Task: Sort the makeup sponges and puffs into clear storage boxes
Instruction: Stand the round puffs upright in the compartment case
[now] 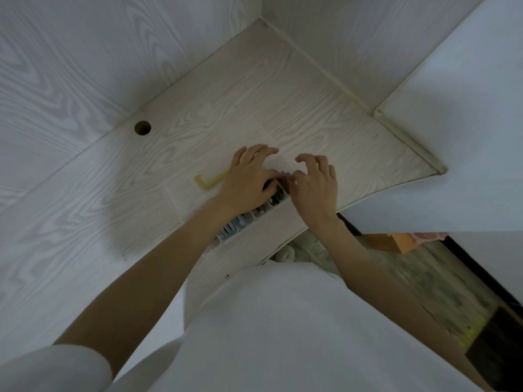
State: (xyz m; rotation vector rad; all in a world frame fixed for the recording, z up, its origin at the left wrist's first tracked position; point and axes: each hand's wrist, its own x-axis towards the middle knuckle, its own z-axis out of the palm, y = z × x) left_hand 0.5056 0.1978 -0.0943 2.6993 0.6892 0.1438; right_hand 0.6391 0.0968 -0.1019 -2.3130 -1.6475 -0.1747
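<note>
- Left hand (249, 179) & right hand (315, 185) close together, both pinching a small greyish puff (285, 176) over the clear box (249, 222), ~1 o'clock end.
- Puff prob. light, soft, squashy; take by edges, gently.

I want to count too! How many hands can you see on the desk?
2. The left hand and the right hand meet over the far end of the divided clear storage box, pinching a small grey piece between them.
</note>
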